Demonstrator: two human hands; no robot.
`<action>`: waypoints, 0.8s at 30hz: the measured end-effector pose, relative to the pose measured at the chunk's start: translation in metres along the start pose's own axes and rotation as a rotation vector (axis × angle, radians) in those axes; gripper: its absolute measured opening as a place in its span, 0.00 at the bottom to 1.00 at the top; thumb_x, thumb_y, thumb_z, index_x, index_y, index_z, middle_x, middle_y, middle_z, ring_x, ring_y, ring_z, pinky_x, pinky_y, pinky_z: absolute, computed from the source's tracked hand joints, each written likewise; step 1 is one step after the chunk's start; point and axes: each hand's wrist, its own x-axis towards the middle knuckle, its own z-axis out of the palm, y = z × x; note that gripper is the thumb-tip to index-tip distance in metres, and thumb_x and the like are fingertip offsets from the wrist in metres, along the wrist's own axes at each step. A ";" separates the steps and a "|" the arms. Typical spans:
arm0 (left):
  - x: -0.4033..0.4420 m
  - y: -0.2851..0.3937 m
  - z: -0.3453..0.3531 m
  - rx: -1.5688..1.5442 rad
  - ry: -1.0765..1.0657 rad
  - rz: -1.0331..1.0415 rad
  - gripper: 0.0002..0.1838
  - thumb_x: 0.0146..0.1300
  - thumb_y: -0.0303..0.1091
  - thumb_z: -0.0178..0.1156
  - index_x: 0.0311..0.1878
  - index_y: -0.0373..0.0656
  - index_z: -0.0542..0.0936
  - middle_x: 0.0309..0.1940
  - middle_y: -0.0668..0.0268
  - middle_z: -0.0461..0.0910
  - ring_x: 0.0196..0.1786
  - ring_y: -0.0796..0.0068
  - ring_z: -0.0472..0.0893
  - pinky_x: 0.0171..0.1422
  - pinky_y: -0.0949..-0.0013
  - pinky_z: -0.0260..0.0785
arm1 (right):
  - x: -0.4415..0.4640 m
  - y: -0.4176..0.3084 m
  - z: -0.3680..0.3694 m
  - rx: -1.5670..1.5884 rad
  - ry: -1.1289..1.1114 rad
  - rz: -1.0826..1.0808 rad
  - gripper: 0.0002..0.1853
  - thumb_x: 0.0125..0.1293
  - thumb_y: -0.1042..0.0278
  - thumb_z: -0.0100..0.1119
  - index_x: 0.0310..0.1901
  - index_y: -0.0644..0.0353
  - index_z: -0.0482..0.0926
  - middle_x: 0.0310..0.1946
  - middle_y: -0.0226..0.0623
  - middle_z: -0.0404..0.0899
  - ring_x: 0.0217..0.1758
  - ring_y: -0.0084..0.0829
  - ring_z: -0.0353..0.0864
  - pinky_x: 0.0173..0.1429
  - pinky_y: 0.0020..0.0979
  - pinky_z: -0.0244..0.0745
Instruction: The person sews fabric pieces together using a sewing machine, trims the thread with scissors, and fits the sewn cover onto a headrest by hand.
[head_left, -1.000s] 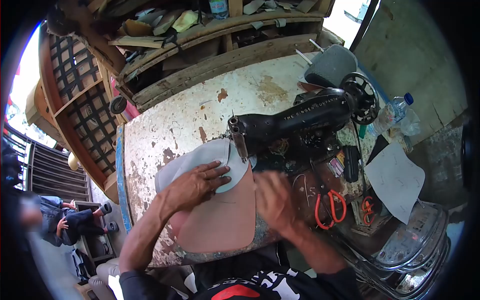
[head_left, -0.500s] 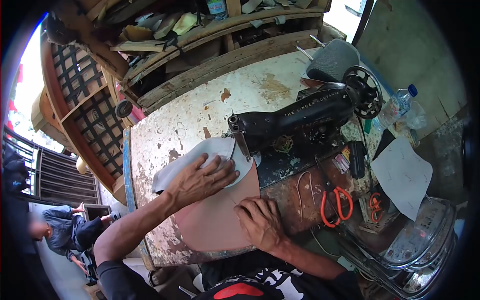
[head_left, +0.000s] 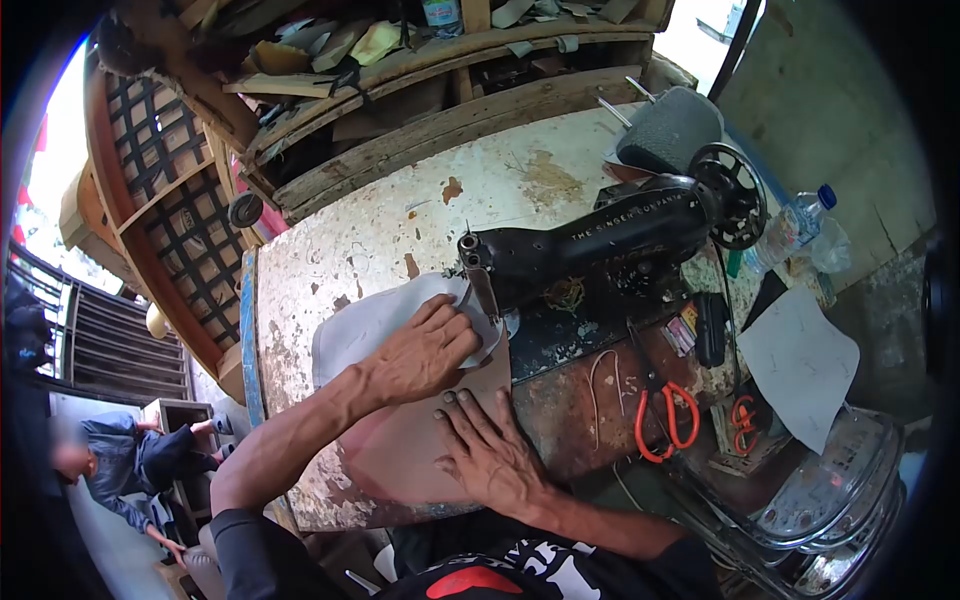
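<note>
A black Singer sewing machine (head_left: 590, 245) stands on the worn table, its needle end over a light grey piece of fabric (head_left: 360, 325). Under the grey fabric lies a larger pinkish-brown sheet (head_left: 400, 455), spreading toward me. My left hand (head_left: 425, 350) is on the grey fabric just left of the needle area, fingers curled and drawn together on it; their tips are partly hidden. Nearer to me, my right hand (head_left: 495, 455) lies flat on the brown sheet with its fingers apart, holding nothing.
Orange-handled scissors (head_left: 668, 425) and a loose cord lie right of the sheet. Smaller orange scissors (head_left: 743, 425), a white patterned sheet (head_left: 800, 360) and a plastic bottle (head_left: 800, 225) are farther right. Wooden shelves (head_left: 400, 140) hold scraps behind. Another person (head_left: 130, 450) sits at left.
My left hand has gone from lying spread on the grey fabric to curled fingers, slightly rightward. My right hand has moved left and opened out flat. The grey fabric has shifted slightly.
</note>
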 end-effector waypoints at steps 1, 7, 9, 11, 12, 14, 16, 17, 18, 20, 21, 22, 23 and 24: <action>0.002 0.000 0.000 0.018 -0.008 -0.020 0.17 0.59 0.30 0.71 0.48 0.43 0.74 0.46 0.58 0.74 0.54 0.55 0.76 0.74 0.51 0.66 | 0.002 -0.002 -0.001 -0.004 -0.009 -0.009 0.32 0.80 0.46 0.55 0.72 0.67 0.75 0.74 0.56 0.72 0.85 0.54 0.63 0.84 0.75 0.47; -0.006 -0.007 0.009 0.203 -0.078 -0.002 0.24 0.63 0.34 0.67 0.63 0.39 0.80 0.49 0.60 0.75 0.53 0.59 0.75 0.67 0.57 0.68 | 0.003 -0.001 -0.005 0.017 0.006 -0.013 0.32 0.81 0.47 0.55 0.72 0.67 0.75 0.75 0.56 0.71 0.84 0.54 0.64 0.86 0.67 0.51; -0.006 -0.005 0.008 0.227 -0.075 -0.001 0.26 0.63 0.35 0.66 0.65 0.39 0.81 0.51 0.61 0.77 0.55 0.61 0.75 0.68 0.58 0.68 | 0.004 -0.001 -0.007 0.004 0.012 -0.013 0.31 0.81 0.48 0.54 0.72 0.67 0.75 0.76 0.56 0.71 0.84 0.55 0.64 0.86 0.65 0.53; -0.002 0.004 0.009 0.193 0.054 0.003 0.27 0.59 0.36 0.69 0.63 0.44 0.84 0.58 0.64 0.80 0.58 0.64 0.76 0.68 0.60 0.67 | 0.004 -0.001 -0.007 0.022 -0.012 -0.005 0.31 0.81 0.48 0.54 0.72 0.67 0.75 0.76 0.56 0.71 0.84 0.54 0.63 0.85 0.66 0.53; -0.002 0.008 0.012 0.193 0.054 0.004 0.27 0.59 0.36 0.69 0.63 0.44 0.84 0.58 0.64 0.80 0.58 0.64 0.76 0.68 0.60 0.67 | 0.004 -0.001 -0.007 0.021 -0.012 -0.004 0.31 0.81 0.48 0.54 0.72 0.67 0.75 0.76 0.56 0.71 0.84 0.54 0.63 0.85 0.66 0.53; -0.003 0.016 0.019 0.122 0.022 -0.122 0.29 0.55 0.36 0.71 0.64 0.47 0.84 0.62 0.69 0.81 0.61 0.66 0.76 0.68 0.60 0.66 | 0.005 -0.001 -0.007 0.011 0.002 -0.004 0.31 0.82 0.48 0.53 0.72 0.67 0.76 0.75 0.56 0.71 0.84 0.54 0.63 0.85 0.65 0.53; 0.001 0.024 0.021 0.104 0.025 -0.173 0.30 0.54 0.36 0.72 0.64 0.48 0.84 0.62 0.70 0.81 0.61 0.66 0.76 0.68 0.60 0.66 | 0.003 -0.001 -0.003 0.000 -0.014 0.002 0.31 0.82 0.48 0.53 0.72 0.67 0.76 0.74 0.56 0.72 0.84 0.54 0.63 0.86 0.65 0.52; 0.002 0.027 0.022 0.087 0.032 -0.225 0.32 0.52 0.35 0.73 0.64 0.49 0.84 0.61 0.72 0.82 0.61 0.66 0.76 0.68 0.59 0.65 | 0.003 -0.001 -0.003 -0.012 -0.030 0.005 0.31 0.82 0.47 0.53 0.72 0.67 0.76 0.74 0.56 0.72 0.84 0.54 0.63 0.86 0.65 0.52; 0.000 0.028 0.023 0.089 0.034 -0.228 0.32 0.52 0.35 0.73 0.64 0.49 0.84 0.61 0.72 0.82 0.61 0.66 0.76 0.68 0.59 0.65 | 0.003 0.000 -0.003 -0.014 -0.030 0.001 0.31 0.82 0.47 0.53 0.72 0.67 0.76 0.74 0.56 0.72 0.84 0.54 0.63 0.86 0.65 0.52; -0.003 0.029 0.028 0.102 0.063 -0.242 0.32 0.52 0.34 0.73 0.64 0.48 0.84 0.61 0.72 0.82 0.61 0.65 0.76 0.68 0.57 0.65 | 0.003 -0.001 -0.004 -0.002 -0.030 0.004 0.31 0.81 0.48 0.54 0.71 0.68 0.76 0.73 0.55 0.73 0.83 0.54 0.64 0.86 0.65 0.52; -0.002 0.030 0.028 0.100 0.062 -0.242 0.32 0.52 0.34 0.73 0.64 0.48 0.84 0.61 0.72 0.82 0.61 0.65 0.76 0.68 0.57 0.65 | 0.003 -0.001 -0.004 -0.001 -0.031 0.006 0.31 0.81 0.48 0.54 0.71 0.68 0.76 0.73 0.55 0.73 0.83 0.54 0.64 0.86 0.65 0.52; -0.002 0.031 0.027 0.090 0.061 -0.251 0.32 0.52 0.34 0.73 0.64 0.48 0.84 0.61 0.72 0.82 0.61 0.65 0.76 0.69 0.56 0.65 | 0.003 0.000 -0.005 0.003 -0.026 0.005 0.31 0.81 0.48 0.55 0.71 0.68 0.77 0.72 0.55 0.73 0.82 0.54 0.65 0.86 0.64 0.52; -0.001 0.031 0.026 0.082 0.060 -0.260 0.32 0.52 0.34 0.73 0.65 0.48 0.84 0.61 0.72 0.82 0.61 0.65 0.76 0.69 0.55 0.65 | 0.004 0.000 -0.005 0.006 -0.020 0.002 0.30 0.81 0.48 0.55 0.70 0.68 0.77 0.72 0.55 0.74 0.82 0.54 0.65 0.86 0.64 0.52; -0.001 0.033 0.026 0.081 0.059 -0.262 0.32 0.52 0.34 0.73 0.65 0.48 0.84 0.61 0.72 0.82 0.61 0.65 0.76 0.69 0.55 0.65 | 0.004 0.000 -0.006 0.008 -0.021 0.001 0.30 0.81 0.48 0.55 0.70 0.68 0.77 0.72 0.55 0.74 0.82 0.54 0.65 0.86 0.64 0.52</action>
